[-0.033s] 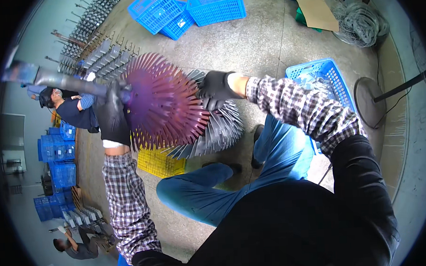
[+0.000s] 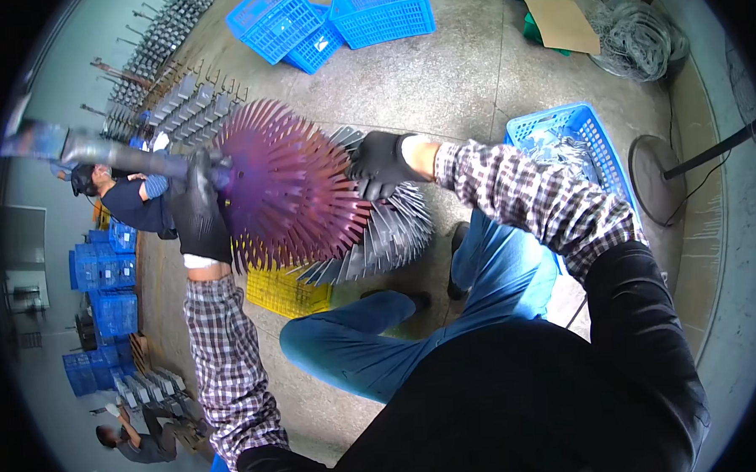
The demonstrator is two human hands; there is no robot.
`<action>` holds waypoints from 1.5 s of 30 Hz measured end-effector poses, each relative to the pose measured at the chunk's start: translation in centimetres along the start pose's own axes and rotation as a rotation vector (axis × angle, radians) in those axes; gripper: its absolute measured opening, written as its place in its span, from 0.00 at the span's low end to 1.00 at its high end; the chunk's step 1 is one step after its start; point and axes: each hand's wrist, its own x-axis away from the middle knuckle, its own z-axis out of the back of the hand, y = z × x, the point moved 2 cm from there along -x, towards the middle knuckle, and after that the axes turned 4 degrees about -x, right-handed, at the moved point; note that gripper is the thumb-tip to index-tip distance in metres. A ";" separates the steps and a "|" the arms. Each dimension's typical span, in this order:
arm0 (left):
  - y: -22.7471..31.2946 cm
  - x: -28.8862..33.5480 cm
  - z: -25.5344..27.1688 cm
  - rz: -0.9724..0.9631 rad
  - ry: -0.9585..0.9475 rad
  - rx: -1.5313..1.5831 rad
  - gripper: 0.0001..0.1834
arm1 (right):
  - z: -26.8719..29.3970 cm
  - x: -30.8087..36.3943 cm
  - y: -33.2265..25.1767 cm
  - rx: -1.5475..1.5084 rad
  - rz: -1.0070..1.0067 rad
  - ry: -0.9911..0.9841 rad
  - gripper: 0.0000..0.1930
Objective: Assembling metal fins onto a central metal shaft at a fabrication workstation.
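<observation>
A thick metal bar [image 2: 121, 153] with a blue-purple tint runs in from the left. Its right end meets a round stack of slotted, blade-like metal fins [image 2: 287, 177], purple to dark red. My left hand [image 2: 198, 214], in a black glove, is closed round the bar beside the stack. On the stack's right rim lies my right hand [image 2: 381, 162], also black-gloved, its fingers curled at the fin tips. What they pinch, if anything, is hidden. Behind and below the purple stack fan out similar grey metal fins [image 2: 399, 231], partly covered.
A yellow crate [image 2: 288, 292] sits below the fins. To the right stand a blue basket [image 2: 597, 134] of metal parts and a round-based stand [image 2: 655, 177]. Blue crates [image 2: 381, 16], a wire coil [image 2: 635, 43] and racked grey parts [image 2: 191, 109] lie farther off. Two people [image 2: 128, 200] are at left.
Almost nothing differs. The view has shifted very slightly; both hands keep their places on the bar and at the fin rim.
</observation>
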 end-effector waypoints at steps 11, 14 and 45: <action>1.0 -1.0 0.1 -0.228 -0.236 -0.226 0.16 | -4.8 4.3 5.0 -0.286 0.130 0.032 0.14; 0.8 -1.9 -0.2 -0.569 -0.196 -0.337 0.18 | -5.3 4.3 6.2 -0.408 0.065 -0.036 0.15; 1.3 -0.9 -1.1 -0.132 -0.258 0.267 0.18 | -3.4 5.8 1.1 0.224 -0.084 0.179 0.16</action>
